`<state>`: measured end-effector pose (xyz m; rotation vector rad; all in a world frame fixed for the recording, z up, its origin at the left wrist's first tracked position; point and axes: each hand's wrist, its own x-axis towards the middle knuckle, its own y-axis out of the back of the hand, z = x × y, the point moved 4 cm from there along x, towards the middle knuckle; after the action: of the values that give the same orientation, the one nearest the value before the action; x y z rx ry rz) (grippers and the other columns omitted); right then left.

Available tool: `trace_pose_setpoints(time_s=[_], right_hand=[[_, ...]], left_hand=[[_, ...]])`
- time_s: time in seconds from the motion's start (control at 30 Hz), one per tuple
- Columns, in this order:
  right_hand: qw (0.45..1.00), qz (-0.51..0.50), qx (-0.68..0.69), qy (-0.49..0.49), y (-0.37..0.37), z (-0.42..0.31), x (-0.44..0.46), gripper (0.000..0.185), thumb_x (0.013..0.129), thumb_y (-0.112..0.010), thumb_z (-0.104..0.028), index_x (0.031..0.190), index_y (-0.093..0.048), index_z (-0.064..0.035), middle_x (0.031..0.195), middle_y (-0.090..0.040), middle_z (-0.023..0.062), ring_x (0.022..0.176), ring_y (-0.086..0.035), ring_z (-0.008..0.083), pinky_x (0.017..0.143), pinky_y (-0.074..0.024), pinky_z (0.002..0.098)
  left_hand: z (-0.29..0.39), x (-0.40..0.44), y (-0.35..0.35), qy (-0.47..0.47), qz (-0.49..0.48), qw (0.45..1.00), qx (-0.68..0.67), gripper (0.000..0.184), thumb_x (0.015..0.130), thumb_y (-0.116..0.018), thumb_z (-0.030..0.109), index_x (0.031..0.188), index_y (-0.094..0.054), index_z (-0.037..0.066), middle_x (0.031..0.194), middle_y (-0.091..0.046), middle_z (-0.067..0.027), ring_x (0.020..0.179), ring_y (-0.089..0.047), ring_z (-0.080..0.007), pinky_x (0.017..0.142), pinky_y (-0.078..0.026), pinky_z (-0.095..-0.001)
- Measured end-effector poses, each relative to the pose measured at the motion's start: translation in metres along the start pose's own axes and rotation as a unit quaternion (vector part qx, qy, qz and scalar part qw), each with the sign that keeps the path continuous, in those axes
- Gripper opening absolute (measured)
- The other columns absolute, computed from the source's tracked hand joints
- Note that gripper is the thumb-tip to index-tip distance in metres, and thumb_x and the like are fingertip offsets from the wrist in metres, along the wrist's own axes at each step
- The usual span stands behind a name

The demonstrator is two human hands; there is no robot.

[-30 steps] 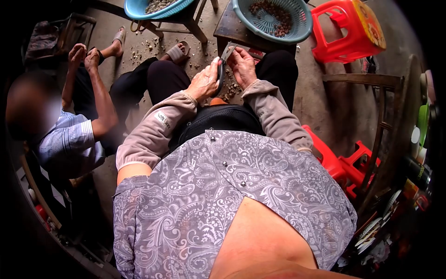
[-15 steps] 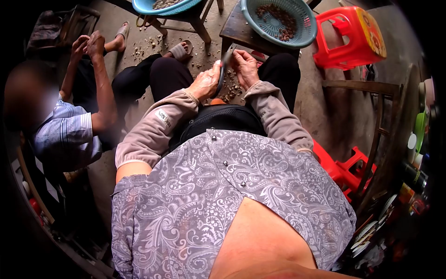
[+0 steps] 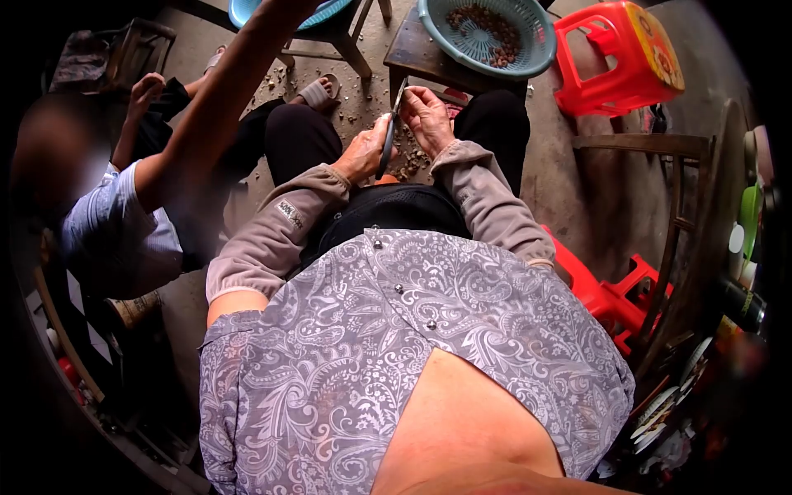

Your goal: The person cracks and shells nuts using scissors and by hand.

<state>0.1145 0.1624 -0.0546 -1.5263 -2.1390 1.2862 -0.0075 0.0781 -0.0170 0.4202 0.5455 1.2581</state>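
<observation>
My left hand (image 3: 365, 151) is closed around a dark-handled pair of pliers (image 3: 388, 142), its slim tip pointing up and away from me. Beside it, my right hand (image 3: 429, 118) has its fingertips pinched together at the tip of the pliers. Whatever small piece those fingers hold is mostly hidden; a pale speck shows there. Both hands are between my knees, above a floor strewn with broken shells (image 3: 406, 161). Just beyond them, a blue-grey plastic basket (image 3: 445, 51) holds small reddish-brown kernels (image 3: 505, 54).
The basket rests on a dark wooden stool (image 3: 408, 51). To its right stands a red plastic stool (image 3: 606, 58), with a wooden chair frame (image 3: 643, 147) nearer me. A co-worker (image 3: 124, 214) sits at left, arm stretched toward a blue basin (image 3: 330, 11).
The co-worker's one arm has swung up and across toward the blue basin; their hands are now apart. My hands stay in nearly the same place, the pliers turned slightly.
</observation>
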Motion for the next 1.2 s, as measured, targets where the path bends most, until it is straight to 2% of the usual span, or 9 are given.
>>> trace_pose_setpoints(time_s=[0.33, 0.47, 0.53, 0.63, 0.77, 0.9, 1.03, 1.13, 1.2], right_hand=[[0.999, 0.026, 0.025, 0.020, 0.005, -0.005, 0.001, 0.012, 0.089, -0.058, -0.012, 0.099, -0.057, -0.0053, 0.086, -0.063, 0.0053, 0.072, -0.059, 0.0097, 0.067, -0.0519, 0.0235], [0.998, 0.025, 0.062, 0.016, 0.002, -0.010, -0.003, 0.012, 0.090, -0.057, -0.011, 0.100, -0.058, -0.0051, 0.092, -0.064, 0.0083, 0.079, -0.062, 0.0132, 0.070, -0.0533, 0.0252], [0.997, 0.037, 0.063, 0.021, 0.003, -0.012, -0.005, 0.012, 0.090, -0.056, -0.009, 0.101, -0.058, -0.0055, 0.093, -0.064, 0.0081, 0.081, -0.062, 0.0142, 0.071, -0.0533, 0.0253], [0.996, 0.060, 0.056, 0.040, 0.004, -0.017, -0.004, 0.011, 0.089, -0.057, -0.009, 0.100, -0.058, -0.0064, 0.091, -0.064, 0.0058, 0.079, -0.062, 0.0125, 0.070, -0.0527, 0.0235], [0.993, 0.084, 0.045, 0.067, 0.009, -0.022, -0.003, 0.009, 0.088, -0.059, -0.009, 0.097, -0.060, -0.0080, 0.087, -0.063, 0.0014, 0.076, -0.061, 0.0090, 0.066, -0.0512, 0.0200], [0.991, 0.110, 0.032, 0.072, 0.013, -0.027, -0.003, 0.007, 0.088, -0.060, -0.010, 0.094, -0.062, -0.0089, 0.085, -0.063, -0.0003, 0.075, -0.060, 0.0078, 0.065, -0.0502, 0.0191], [0.990, 0.120, 0.034, 0.067, 0.015, -0.025, -0.001, 0.007, 0.088, -0.060, -0.009, 0.094, -0.062, -0.0086, 0.084, -0.063, -0.0003, 0.075, -0.060, 0.0079, 0.065, -0.0501, 0.0191], [0.991, 0.115, 0.029, 0.064, 0.016, -0.021, 0.000, 0.006, 0.088, -0.059, -0.009, 0.094, -0.061, -0.0087, 0.085, -0.063, 0.0006, 0.077, -0.061, 0.0099, 0.067, -0.0511, 0.0211], [0.991, 0.112, 0.023, 0.064, 0.017, -0.017, 0.001, 0.006, 0.089, -0.059, -0.009, 0.094, -0.060, -0.0089, 0.086, -0.063, 0.0014, 0.079, -0.063, 0.0118, 0.069, -0.0520, 0.0230]], left_hand=[[0.034, 0.003, 0.018, 0.100, -0.045, 0.942, -0.317, 0.054, 0.083, -0.055, 0.014, 0.130, -0.034, -0.002, 0.078, -0.063, -0.0086, 0.065, -0.061, -0.0147, 0.061, -0.048, -0.0254], [-0.024, 0.042, 0.028, 0.109, 0.044, 0.993, -0.015, 0.054, 0.086, -0.058, 0.029, 0.127, -0.039, -0.001, 0.092, -0.064, -0.0142, 0.081, -0.062, -0.0194, 0.069, -0.048, -0.0304], [-0.009, 0.057, 0.045, 0.085, 0.068, 0.993, 0.050, 0.055, 0.087, -0.057, 0.033, 0.125, -0.039, -0.002, 0.100, -0.060, -0.0250, 0.098, -0.059, -0.0340, 0.082, -0.045, -0.0384], [-0.023, 0.102, 0.049, 0.024, 0.116, 0.979, 0.165, 0.048, 0.085, -0.053, 0.029, 0.117, -0.039, -0.003, 0.103, -0.057, -0.0302, 0.099, -0.054, -0.0442, 0.083, -0.045, -0.0462], [-0.016, 0.154, 0.041, 0.038, 0.122, 0.960, 0.249, 0.046, 0.082, -0.059, 0.033, 0.109, -0.044, 0.000, 0.103, -0.056, -0.0253, 0.098, -0.056, -0.0401, 0.085, -0.045, -0.0457], [0.000, 0.179, 0.034, 0.062, 0.125, 0.955, 0.260, 0.038, 0.084, -0.059, 0.023, 0.113, -0.047, 0.001, 0.103, -0.056, -0.0227, 0.099, -0.056, -0.0373, 0.085, -0.046, -0.0435], [0.013, 0.175, 0.041, -0.102, 0.187, 0.931, 0.296, 0.021, 0.082, -0.057, 0.009, 0.102, -0.056, 0.002, 0.093, -0.062, -0.0156, 0.090, -0.061, -0.0323, 0.077, -0.050, -0.0378], [0.020, 0.145, 0.046, -0.039, 0.175, 0.977, 0.113, 0.017, 0.083, -0.055, 0.009, 0.098, -0.060, 0.002, 0.090, -0.065, -0.0151, 0.084, -0.064, -0.0277, 0.074, -0.051, -0.0350], [0.025, 0.119, 0.042, 0.003, 0.087, 0.996, -0.027, 0.017, 0.083, -0.058, 0.013, 0.095, -0.062, 0.002, 0.085, -0.066, -0.0107, 0.079, -0.063, -0.0157, 0.071, -0.050, -0.0285]])
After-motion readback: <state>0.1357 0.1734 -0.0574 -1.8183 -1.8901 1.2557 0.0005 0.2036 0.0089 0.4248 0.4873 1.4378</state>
